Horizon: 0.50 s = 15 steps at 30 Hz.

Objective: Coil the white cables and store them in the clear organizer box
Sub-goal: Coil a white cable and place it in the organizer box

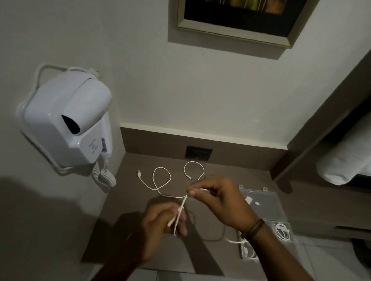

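A thin white cable [160, 181] lies in loose loops on the brown table [135, 204], its USB plug at the far left. My left hand [163, 226] pinches one folded stretch of that cable above the table. My right hand [218, 201] grips the same cable a little farther along, pulling it taut between both hands. The clear organizer box [264, 205] lies open at the right, its lid flat. One coiled white cable [282, 230] rests in its right compartment. Another coiled white cable [246, 249] sits in the compartment partly hidden by my right wrist.
A white wall-mounted hair dryer [68, 122] with a curly cord hangs at the left, over the table's corner. A dark wall socket [198, 153] sits at the back. A framed picture [239, 15] hangs above. A bed with a white pillow [354, 156] stands at the right.
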Each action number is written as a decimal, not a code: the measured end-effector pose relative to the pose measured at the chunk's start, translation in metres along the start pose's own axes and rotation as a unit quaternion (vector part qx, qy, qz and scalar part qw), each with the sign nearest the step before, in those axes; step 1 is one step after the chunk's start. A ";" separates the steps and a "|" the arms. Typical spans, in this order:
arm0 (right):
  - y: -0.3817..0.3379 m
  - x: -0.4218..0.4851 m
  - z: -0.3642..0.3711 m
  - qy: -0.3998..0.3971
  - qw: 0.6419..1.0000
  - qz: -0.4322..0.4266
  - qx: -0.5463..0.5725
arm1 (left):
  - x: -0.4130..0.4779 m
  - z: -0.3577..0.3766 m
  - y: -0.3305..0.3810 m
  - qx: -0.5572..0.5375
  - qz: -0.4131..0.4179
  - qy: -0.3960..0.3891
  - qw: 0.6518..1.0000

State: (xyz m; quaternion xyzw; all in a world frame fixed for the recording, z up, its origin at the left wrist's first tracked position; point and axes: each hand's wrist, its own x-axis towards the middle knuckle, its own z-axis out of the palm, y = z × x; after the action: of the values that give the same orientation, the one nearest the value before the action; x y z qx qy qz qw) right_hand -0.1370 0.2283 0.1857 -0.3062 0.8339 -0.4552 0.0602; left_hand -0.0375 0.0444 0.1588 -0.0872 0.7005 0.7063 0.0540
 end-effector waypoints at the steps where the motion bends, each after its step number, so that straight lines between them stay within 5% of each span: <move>1: 0.004 -0.001 0.006 0.025 0.995 0.039 0.091 | -0.002 0.004 0.005 -0.115 -0.036 -0.005 0.993; 3: 0.009 -0.010 0.031 0.048 0.967 0.104 0.229 | -0.002 0.011 0.012 -0.279 -0.047 0.004 0.959; 6: 0.007 -0.039 0.067 0.005 0.962 0.108 0.250 | 0.009 0.015 0.014 -0.426 -0.068 0.117 0.894; 8: 0.005 -0.054 0.072 -0.039 0.979 0.099 0.174 | 0.014 0.015 0.013 -0.302 -0.007 0.159 0.940; 10: -0.002 -0.058 0.058 -0.078 0.993 0.062 0.057 | 0.012 0.008 0.002 -0.061 0.080 0.175 0.979; 13: -0.021 -0.044 0.024 -0.075 0.989 -0.029 -0.124 | -0.001 -0.008 -0.015 0.337 0.178 0.135 0.914; 15: -0.021 -0.031 0.004 -0.043 0.979 -0.070 -0.186 | -0.009 -0.003 -0.012 0.349 0.152 0.065 0.922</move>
State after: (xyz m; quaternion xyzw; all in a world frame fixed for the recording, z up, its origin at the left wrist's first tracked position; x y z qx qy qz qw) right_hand -0.1011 0.2349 0.1945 -0.3890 0.8770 -0.2818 0.0055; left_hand -0.0265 0.0416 0.1489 -0.0011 0.9093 0.4096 -0.0731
